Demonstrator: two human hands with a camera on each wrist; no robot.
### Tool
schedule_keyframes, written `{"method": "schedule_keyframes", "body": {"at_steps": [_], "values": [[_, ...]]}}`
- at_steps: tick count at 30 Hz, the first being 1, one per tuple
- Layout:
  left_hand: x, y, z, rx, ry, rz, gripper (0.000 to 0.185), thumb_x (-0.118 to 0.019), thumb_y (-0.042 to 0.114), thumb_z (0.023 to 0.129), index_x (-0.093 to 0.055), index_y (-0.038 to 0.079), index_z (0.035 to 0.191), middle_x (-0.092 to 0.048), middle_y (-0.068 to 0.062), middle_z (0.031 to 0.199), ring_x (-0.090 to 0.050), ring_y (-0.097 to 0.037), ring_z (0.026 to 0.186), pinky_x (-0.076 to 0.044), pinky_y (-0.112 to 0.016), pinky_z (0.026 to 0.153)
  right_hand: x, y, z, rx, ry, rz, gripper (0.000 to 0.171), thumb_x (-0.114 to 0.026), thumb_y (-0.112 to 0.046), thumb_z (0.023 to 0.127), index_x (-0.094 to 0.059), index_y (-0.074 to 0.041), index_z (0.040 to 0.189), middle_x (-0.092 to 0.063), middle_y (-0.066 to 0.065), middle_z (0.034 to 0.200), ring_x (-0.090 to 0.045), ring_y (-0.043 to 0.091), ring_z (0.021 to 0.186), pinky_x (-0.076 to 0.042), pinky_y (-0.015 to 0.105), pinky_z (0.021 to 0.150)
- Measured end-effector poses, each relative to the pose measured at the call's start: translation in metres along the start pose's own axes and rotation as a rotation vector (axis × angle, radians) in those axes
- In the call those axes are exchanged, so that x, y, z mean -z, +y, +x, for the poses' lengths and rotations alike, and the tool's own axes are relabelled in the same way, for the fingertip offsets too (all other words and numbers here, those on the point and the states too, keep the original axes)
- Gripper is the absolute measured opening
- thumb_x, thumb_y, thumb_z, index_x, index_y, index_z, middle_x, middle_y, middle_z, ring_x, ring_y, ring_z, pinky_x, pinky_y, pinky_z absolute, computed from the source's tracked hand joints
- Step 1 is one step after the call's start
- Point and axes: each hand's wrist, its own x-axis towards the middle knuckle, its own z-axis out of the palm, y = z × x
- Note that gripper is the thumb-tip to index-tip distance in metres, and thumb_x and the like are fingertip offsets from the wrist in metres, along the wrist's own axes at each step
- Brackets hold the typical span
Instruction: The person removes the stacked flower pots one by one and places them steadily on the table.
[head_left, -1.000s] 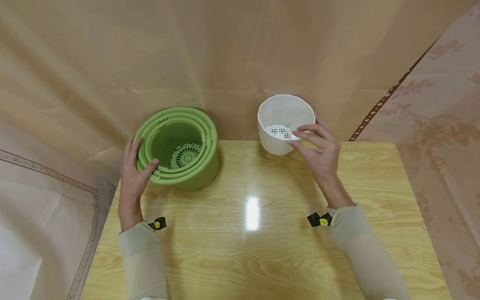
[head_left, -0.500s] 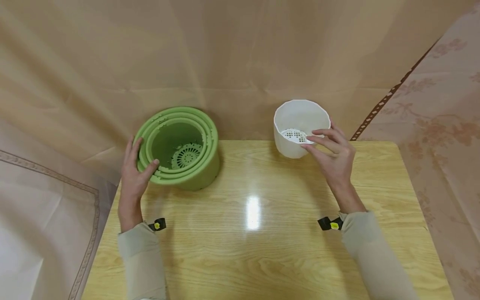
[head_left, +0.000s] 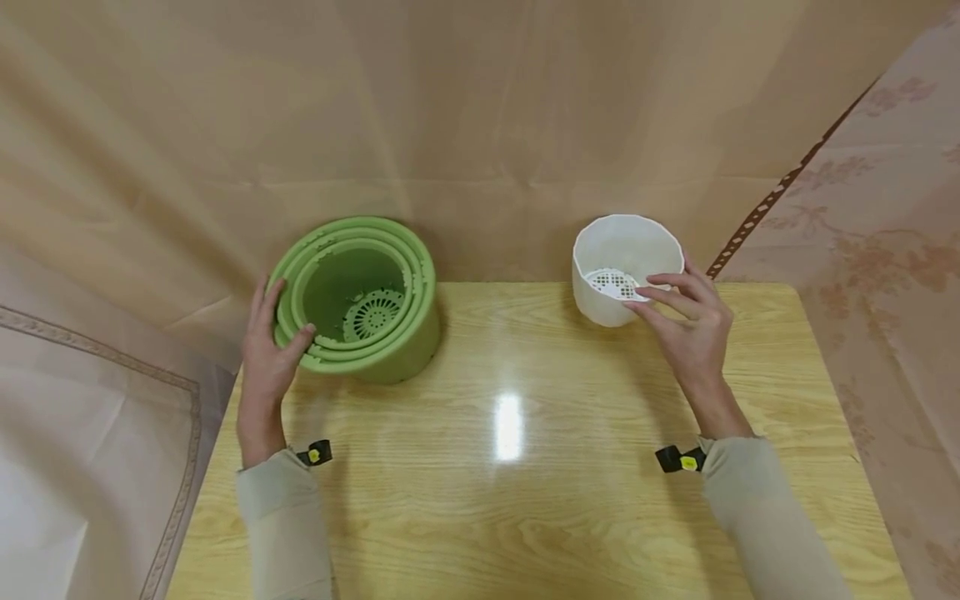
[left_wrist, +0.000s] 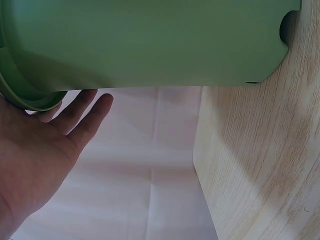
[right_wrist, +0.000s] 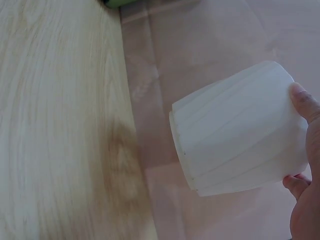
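Note:
A nested stack of green plastic flower pots [head_left: 408, 354] stands at the back left of the table, slotted drainage holes showing in the innermost bottom. My left hand [head_left: 268, 358] grips the stack's left rim, thumb over the edge and fingers along the outside. In the left wrist view the fingers lie under the rim of the green outer pot [left_wrist: 150, 45]. At the back right, my right hand [head_left: 697, 329] holds a white flower pot [head_left: 600, 310] with a grid of holes in its base. The right wrist view has this white pot [right_wrist: 240, 135] raised off the table, thumb on its outer wall near the rim.
The wood-grain table [head_left: 510, 525] has its far edge against a beige cloth backdrop [head_left: 480, 117]. Floral cloth [head_left: 885, 275] hangs at the right, and pale cloth [head_left: 90, 433] lies to the left. A bright light reflection falls mid-table.
My right hand has carried the white pot to the right and slightly nearer. The left hand and the green stack have stayed in place.

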Motion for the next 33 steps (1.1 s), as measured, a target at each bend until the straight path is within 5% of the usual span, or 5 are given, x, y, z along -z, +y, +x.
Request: {"method": "schedule_keyframes", "body": {"at_steps": [13, 33], "values": [[-0.001, -0.001, 0.0, -0.01, 0.0, 0.0, 0.079, -0.069, 0.016, 0.086, -0.034, 0.023, 0.156, -0.012, 0.012, 0.165, -0.012, -0.024, 0.15, -0.012, -0.056, 0.117, 0.018, -0.007, -0.009, -0.029, 0.007, -0.041, 0.023, -0.083, 0.021, 0.06, -0.076, 0.01, 0.079, -0.069, 0.029, 0.093, -0.051, 0.043, 0.129, -0.04, 0.044, 0.11], [-0.001, -0.001, -0.006, -0.019, 0.002, -0.012, 0.079, -0.068, 0.015, 0.086, -0.034, 0.025, 0.156, -0.013, 0.014, 0.164, -0.012, -0.021, 0.15, -0.009, -0.06, 0.116, 0.039, 0.032, -0.028, -0.096, 0.052, -0.102, 0.024, -0.085, 0.018, 0.06, -0.078, 0.005, 0.08, -0.071, 0.025, 0.094, -0.051, 0.036, 0.13, -0.039, 0.037, 0.11]]}}
